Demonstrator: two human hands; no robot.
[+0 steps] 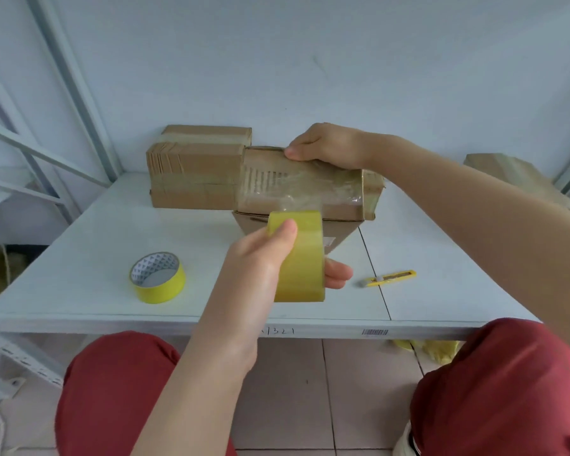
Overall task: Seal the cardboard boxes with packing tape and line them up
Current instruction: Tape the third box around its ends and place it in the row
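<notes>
A cardboard box sits tilted on the white table, its near face covered with clear tape. My right hand grips its top far edge, thumb on the upper rim. My left hand holds a roll of clear yellowish packing tape just in front of the box, thumb on top of the roll, fingers behind it. A strip of tape runs from the roll up onto the box. Two taped boxes stand stacked against the wall to the left, touching the tilted box.
A second, yellow tape roll lies flat on the table at the left. A yellow utility knife lies at the right near a table seam. Another cardboard piece rests at the far right. Metal shelf struts stand at the left.
</notes>
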